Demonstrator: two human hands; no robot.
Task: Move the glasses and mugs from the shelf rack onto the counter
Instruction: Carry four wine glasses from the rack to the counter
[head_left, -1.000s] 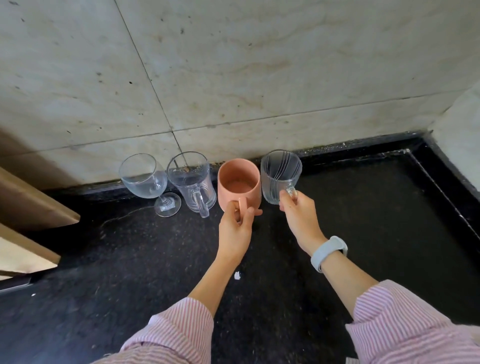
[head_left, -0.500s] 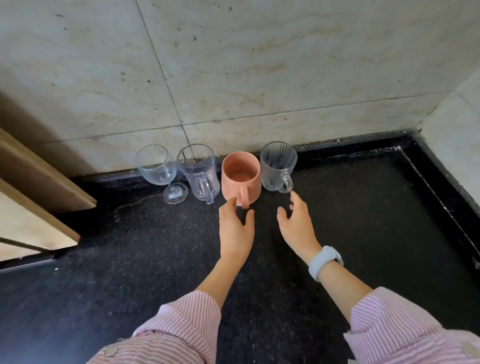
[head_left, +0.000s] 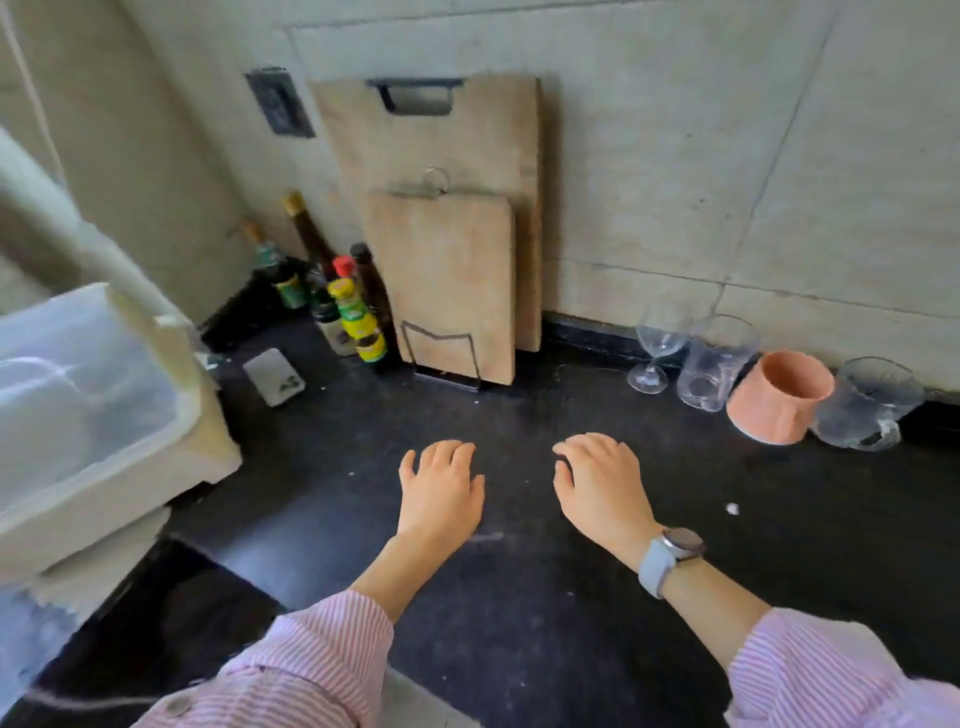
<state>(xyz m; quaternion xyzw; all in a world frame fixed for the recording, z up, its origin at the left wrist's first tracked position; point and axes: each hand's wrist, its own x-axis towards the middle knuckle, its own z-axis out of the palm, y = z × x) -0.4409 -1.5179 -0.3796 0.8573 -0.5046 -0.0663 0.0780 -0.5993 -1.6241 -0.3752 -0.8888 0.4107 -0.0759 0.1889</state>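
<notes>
While both hands hover empty, left hand (head_left: 440, 493), right hand (head_left: 602, 488), mugs lined on counter (head_left: 519, 597).

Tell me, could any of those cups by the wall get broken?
Maybe. The wine glass, clear mug, pink mug and ribbed glass mug stand packed together, so adding another could knock them. The wine glass looks easiest to tip. Both hands are empty now.
</notes>
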